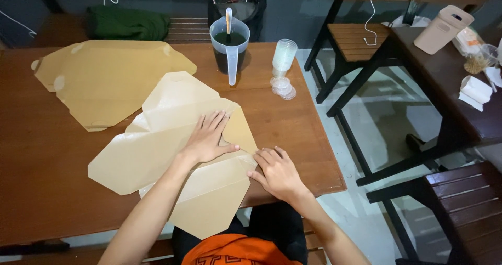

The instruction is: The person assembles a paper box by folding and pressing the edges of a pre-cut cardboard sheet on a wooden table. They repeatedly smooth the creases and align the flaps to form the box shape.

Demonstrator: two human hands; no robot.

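A brown wooden desk [47,155] is set on a pale tiled floor [387,139], with a dark second desk [449,87] at three o'clock. A flat kraft-paper box blank [172,144] is spread at the centre, another blank [104,82] at ten o'clock. A jug of dark liquid [230,48] and stacked clear cups [284,54] are placed at twelve. The blank is pressed by the left hand [208,139], fingers spread flat, and by the right hand [277,173], fingers together at its fold.

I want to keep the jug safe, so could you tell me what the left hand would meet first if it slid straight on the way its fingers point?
The left hand points up and slightly right across the flat cardboard blank. Past the blank's edge comes bare table, then probably the plastic jug of dark liquid, though depth is unclear.
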